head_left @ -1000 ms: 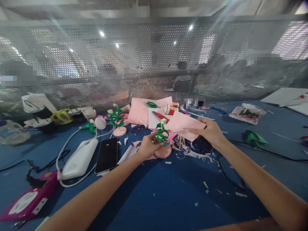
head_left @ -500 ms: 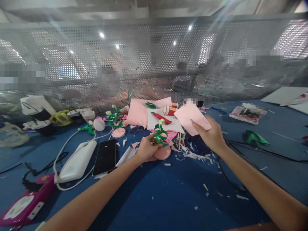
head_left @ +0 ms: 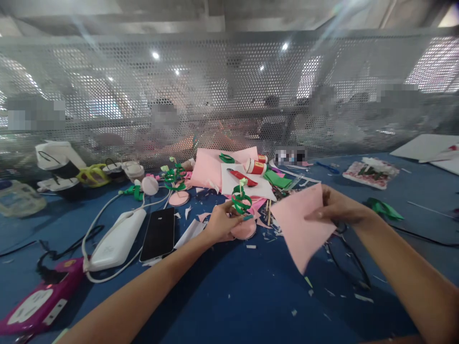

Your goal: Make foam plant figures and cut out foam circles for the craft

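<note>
My right hand (head_left: 339, 206) pinches one edge of a pink sheet of paper (head_left: 303, 227), which hangs in the air above the blue table (head_left: 229, 296). My left hand (head_left: 220, 222) is closed on a small paper craft (head_left: 241, 200): a green spiral around a thin stick, standing on a round pink base (head_left: 245, 228). A second craft of the same kind (head_left: 174, 177) stands further back to the left. Pink and white sheets (head_left: 211, 167) lie behind, with a red cutter (head_left: 241, 177) and a red glue tube (head_left: 255, 166) on them.
A black phone (head_left: 158, 233), a white power bank (head_left: 116, 239) with its cable and a magenta device (head_left: 38, 303) lie at the left. Paper scraps litter the middle. A green paper piece (head_left: 383, 208) and black cables lie at the right. A perforated metal screen (head_left: 229, 95) closes the back.
My right hand has lifted the pink sheet off the pile and brought it nearer and to the right, uncovering green paper behind. My left hand has stayed on the green spiral craft.
</note>
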Demonstrator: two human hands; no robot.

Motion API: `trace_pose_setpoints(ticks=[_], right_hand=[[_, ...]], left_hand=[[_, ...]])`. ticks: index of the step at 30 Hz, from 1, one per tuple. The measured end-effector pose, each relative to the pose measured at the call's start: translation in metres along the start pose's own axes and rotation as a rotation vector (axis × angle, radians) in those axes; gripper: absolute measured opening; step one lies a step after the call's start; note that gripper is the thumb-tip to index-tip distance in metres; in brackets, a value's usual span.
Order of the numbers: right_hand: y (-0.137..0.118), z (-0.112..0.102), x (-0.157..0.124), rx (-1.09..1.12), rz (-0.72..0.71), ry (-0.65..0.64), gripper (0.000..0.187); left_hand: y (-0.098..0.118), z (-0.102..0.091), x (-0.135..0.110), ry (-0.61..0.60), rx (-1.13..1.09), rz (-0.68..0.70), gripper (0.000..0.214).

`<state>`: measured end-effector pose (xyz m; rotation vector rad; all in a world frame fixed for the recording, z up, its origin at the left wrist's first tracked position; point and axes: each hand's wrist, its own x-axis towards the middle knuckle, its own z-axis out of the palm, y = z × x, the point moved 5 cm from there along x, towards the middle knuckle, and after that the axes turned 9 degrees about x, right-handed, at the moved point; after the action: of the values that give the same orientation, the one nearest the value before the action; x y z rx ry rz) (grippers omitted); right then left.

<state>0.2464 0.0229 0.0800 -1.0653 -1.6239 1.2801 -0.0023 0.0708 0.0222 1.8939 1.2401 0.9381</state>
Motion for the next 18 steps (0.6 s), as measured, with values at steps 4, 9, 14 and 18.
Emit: trace_pose_setpoints(ticks=[4,9,14,18], right_hand=[[0.008,0.003,0.008,-0.144,-0.003,0.008,0.029],[0.009,0.002,0.008,-0.09,0.005,0.011,0.037],[0.004,0.006,0.004,-0.186,-0.014,-0.046,0.023],[-0.006,0.013,0.002,-0.244,-0.113,0.015,0.024]], left_hand=[[0.001,0.0,0.0,-0.001,-0.028,-0.003,0.021],[0.002,0.001,0.0,-0.012,-0.086,-0.032,0.023],[0.002,0.001,0.0,-0.024,-0.064,-0.007,0.031],[-0.001,0.0,0.001,-0.036,-0.047,0.001,0.03]])
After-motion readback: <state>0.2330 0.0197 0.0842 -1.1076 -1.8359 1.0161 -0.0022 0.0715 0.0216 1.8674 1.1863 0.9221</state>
